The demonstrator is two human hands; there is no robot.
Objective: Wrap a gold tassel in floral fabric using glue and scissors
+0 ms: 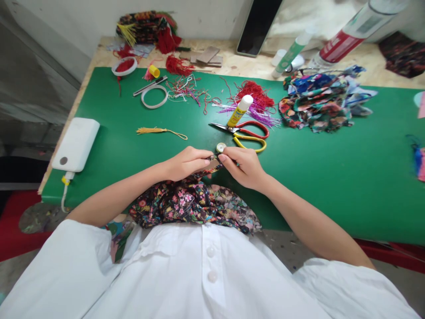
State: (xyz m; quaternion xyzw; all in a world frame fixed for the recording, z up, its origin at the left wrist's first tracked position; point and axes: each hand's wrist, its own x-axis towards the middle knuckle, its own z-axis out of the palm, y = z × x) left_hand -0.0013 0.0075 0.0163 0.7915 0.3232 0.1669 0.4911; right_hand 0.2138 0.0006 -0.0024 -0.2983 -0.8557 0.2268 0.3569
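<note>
From my remote seat I read the step in hand as close fingertip work at the edge of a gathered black cloth printed with small pink and yellow flowers (179, 201); it lies bunched over the near edge of a smooth green mat (318, 173), against the white shirt, with its upper end raised between the 2 hands. The left hand (186, 164) is closed on that end, thumb along a flat tan strip (212, 165); the right hand (245, 167) pinches just beside it, fingertips together on the cloth's edge, though I cannot tell whether anything finer sits between them. The next move, I judge, calls for a firm left hold and a small, exact right pinch; a small round cream-coloured piece (221, 147) sits just beyond the fingertips, and red-and-yellow-handled scissors (236, 130) lie near the right hand, so I would want that wrist low and unhurried.
</note>
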